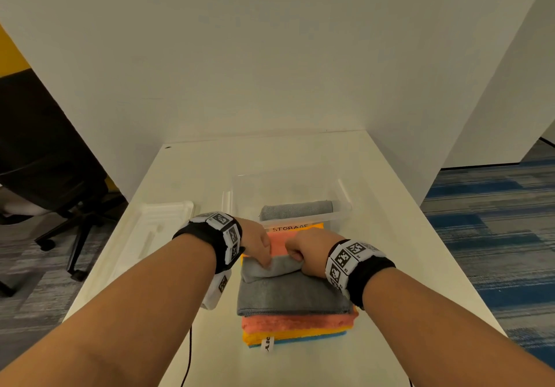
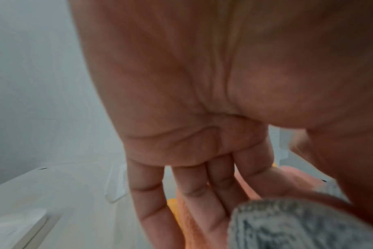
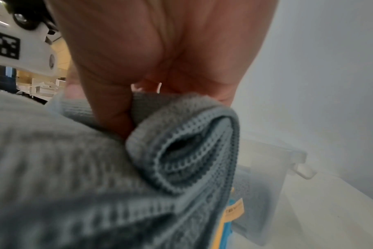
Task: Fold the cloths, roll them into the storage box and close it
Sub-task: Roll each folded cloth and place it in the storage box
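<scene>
1. My left hand [image 1: 259, 244] and right hand [image 1: 306, 251] met at the far edge of the grey cloth [image 1: 292, 295], which topped a stack on the bench [image 1: 390, 251].
2. My right fingers were clamped on the cloth's rolled end, thumb pressed into the curl.
3. My left fingers [image 2: 194, 193] lay fairly straight and together, resting against the start of the roll, not curled round it.
4. Under the grey cloth lay a pink cloth [image 1: 297, 322], an orange cloth [image 1: 288, 334] and a blue cloth [image 1: 312, 338].
5. The clear storage box [image 1: 344, 194] stood just beyond the stack, one rolled grey cloth [image 1: 296, 210] inside.
6. Its white lid [image 1: 156, 224] lay to the left on the bench.
</scene>
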A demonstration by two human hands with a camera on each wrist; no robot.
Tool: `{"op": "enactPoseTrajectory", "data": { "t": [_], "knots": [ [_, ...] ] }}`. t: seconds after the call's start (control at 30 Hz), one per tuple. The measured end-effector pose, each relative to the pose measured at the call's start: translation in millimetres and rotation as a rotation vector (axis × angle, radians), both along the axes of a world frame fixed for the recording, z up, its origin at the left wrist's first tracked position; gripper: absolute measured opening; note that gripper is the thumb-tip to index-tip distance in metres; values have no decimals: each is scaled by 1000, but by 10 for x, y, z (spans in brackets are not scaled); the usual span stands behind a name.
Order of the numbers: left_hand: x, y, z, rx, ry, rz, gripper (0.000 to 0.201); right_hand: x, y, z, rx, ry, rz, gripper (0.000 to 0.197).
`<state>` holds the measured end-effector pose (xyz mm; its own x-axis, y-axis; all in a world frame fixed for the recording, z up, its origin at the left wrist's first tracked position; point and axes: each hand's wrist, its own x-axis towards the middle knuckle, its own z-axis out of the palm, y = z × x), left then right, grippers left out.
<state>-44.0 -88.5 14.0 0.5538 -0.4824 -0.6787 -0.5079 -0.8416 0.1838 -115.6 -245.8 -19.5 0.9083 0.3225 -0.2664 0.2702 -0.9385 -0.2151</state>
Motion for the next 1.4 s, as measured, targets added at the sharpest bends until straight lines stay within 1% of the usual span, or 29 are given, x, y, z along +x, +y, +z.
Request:
{"op": "enactPoseTrajectory", "data": {
  "t": [0.07, 0.1, 0.17, 0.2, 0.27, 0.37, 0.43, 0.5, 0.53, 0.6, 0.73, 0.87, 0.97, 1.03, 1.1, 1.17, 1.2, 1.23, 1.27, 1.33, 1.37, 1.4],
  "knots": [
    [9, -3, -18, -3, 48, -29, 21, 14, -27, 19, 30, 35, -18, 27],
    [5, -7, -35, 1, 54, -52, 24, 17, -35, 37, 49, 56, -30, 25],
    [-8, -29, -66, 21, 33, -98, 28, 18, -45, 75, 119, 96, -67, 18],
    [-14, -40, -71, 12, 19, -112, 29, 22, -55, 94, 163, 118, -92, 18],
    [-21, -45, -63, -32, -10, -103, 31, 31, -93, 130, 204, 164, -132, 24],
    [-18, -17, -66, -101, -46, -56, 31, 36, -166, 120, 225, 194, -154, 18],
    [-19, -10, -69, -100, -61, -64, 34, 18, -178, 91, 204, 202, -181, 28],
    [-18, -19, -79, -85, -46, -81, 29, 10, -165, 64, 168, 205, -207, 41],
    [-21, -23, -79, -75, -37, -89, 27, 9, -152, 57, 146, 195, -207, 45],
    [-21, -30, -86, -60, -32, -107, 26, 26, -120, 57, 78, 150, -182, 45],
    [-19, -30, -80, -26, -12, -116, 39, 36, -25, 112, -44, 43, -116, 29],
    [-37, -21, -65, -1, -10, -119, 47, 17, 11, 80, -56, -10, -93, 32],
    [-34, -8, -61, -12, -10, -114, 50, 4, -19, 48, -4, -45, -66, 29],
    [-13, 24, -74, -23, 7, -92, 52, -10, -41, 53, -7, -116, -37, 27],
    [1, 54, -78, -70, 47, -76, 52, -34, -68, 63, -19, -184, -20, 25],
    [-9, 78, -66, -135, 93, -40, 50, -54, -95, 74, -42, -207, -16, 28],
    [-29, 86, -53, -155, 89, -30, 50, -54, -109, 78, -52, -207, -16, 31],
    [-37, 97, -55, -158, 59, -29, 56, -52, -121, 77, -61, -200, -15, 34],
    [-40, 113, -55, -147, 18, -32, 68, -41, -132, 76, -73, -187, -15, 37],
    [-47, 130, -70, -128, -17, -34, 106, -20, -146, 65, -102, -153, -17, 42],
    [-30, 125, -84, -114, 13, -39, 116, -10, -150, 56, -114, -146, -15, 44],
    [-20, 117, -82, -104, 50, -42, 111, -4, -152, 45, -127, -143, -14, 46]
  ]
}}
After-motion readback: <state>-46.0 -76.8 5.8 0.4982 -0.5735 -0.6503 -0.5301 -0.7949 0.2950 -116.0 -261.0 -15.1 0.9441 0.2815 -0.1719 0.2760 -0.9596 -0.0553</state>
